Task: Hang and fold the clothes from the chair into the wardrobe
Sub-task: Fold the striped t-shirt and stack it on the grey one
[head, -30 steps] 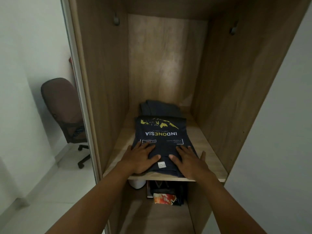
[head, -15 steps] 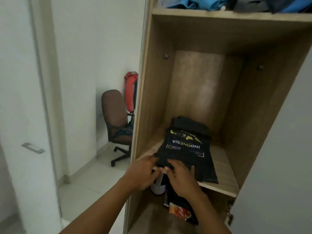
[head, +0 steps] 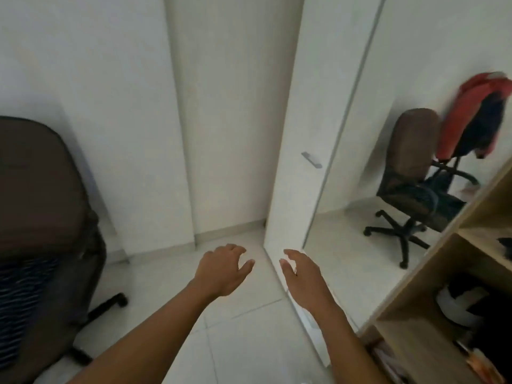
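Head view: L hand [head: 224, 268] and R hand [head: 300, 273] are both empty, fingers loosely spread, over the floor [head: 243, 342]. Chair [head: 41, 203] is near left, so L hand is closer. Striped cloth [head: 25, 295] on its seat is cut off by the frame edge, shape unclear. Wardrobe [head: 443, 314] is near right. Red garment [head: 468, 112] far right is blurred, prob. a mirror reflection, can't confirm.

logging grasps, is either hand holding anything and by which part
Nothing is held. The left hand and right hand hover empty, fingers loosely spread, above the white tiled floor between the brown office chair and the wooden wardrobe.
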Motion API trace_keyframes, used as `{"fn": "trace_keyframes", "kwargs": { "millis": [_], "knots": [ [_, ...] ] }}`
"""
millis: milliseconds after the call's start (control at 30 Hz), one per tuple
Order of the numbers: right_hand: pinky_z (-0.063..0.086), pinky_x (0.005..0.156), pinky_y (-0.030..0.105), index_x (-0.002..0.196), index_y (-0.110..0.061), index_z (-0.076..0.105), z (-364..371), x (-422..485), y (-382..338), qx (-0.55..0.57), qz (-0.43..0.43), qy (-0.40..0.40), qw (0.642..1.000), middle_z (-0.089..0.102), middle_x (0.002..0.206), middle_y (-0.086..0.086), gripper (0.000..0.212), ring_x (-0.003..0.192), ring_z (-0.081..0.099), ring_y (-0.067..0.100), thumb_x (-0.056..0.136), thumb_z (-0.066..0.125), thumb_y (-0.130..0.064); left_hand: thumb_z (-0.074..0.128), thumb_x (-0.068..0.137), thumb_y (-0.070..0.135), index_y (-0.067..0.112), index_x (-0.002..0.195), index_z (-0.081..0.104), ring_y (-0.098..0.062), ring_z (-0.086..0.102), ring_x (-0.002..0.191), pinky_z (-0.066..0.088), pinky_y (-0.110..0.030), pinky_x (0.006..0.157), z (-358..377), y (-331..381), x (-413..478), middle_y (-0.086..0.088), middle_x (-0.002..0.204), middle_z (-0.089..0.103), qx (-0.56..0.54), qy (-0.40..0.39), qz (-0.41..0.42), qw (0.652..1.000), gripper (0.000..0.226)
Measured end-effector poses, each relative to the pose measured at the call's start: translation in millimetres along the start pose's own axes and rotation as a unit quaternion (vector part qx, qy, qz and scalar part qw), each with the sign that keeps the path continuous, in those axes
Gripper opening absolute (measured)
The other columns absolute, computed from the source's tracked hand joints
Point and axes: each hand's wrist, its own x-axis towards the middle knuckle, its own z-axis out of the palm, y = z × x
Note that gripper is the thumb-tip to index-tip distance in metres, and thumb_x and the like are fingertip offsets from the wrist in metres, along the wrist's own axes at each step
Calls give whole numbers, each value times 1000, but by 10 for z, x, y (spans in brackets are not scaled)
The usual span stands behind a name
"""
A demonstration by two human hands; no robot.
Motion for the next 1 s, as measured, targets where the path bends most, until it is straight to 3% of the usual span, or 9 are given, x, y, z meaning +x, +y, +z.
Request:
{"fn": "trace_keyframes", "kwargs": {
  "millis": [233,400,700,1000],
  "knots": [
    [36,114,39,141,-22,51,1680,233,-1627,-26,-141,-138,980,55,142,-2,42,132,49,15,102,47,-38,33,99,61,25,144,44,-23,51,129,42,-42,106,-387,-2213,-1100,1,148,48,-25,16,-230,973,59],
    [36,113,31,145,-20,47,3002,168,-2737,-38,-187,-237,953,51,146,0,45,133,48,16,103,47,-37,35,97,61,24,139,49,-25,51,128,42,-45,105,-475,-3661,-1872,-1,145,51,-69,12,-329,942,58],
    [40,105,29,146,-19,45,4889,17,-4074,-57,-173,-341,922,52,146,3,46,132,51,20,103,49,-35,34,95,66,24,137,52,-25,56,121,49,-49,98,-708,-5692,-2705,-1,136,57,-109,26,-416,903,63],
    [43,106,33,147,-21,42,6106,656,-4593,-70,-146,-403,901,52,145,3,48,132,50,21,102,50,-37,33,90,71,30,127,56,-21,61,105,54,-45,88,-625,-7078,-2383,3,119,62,-109,4,-432,895,60]
  ]
}}
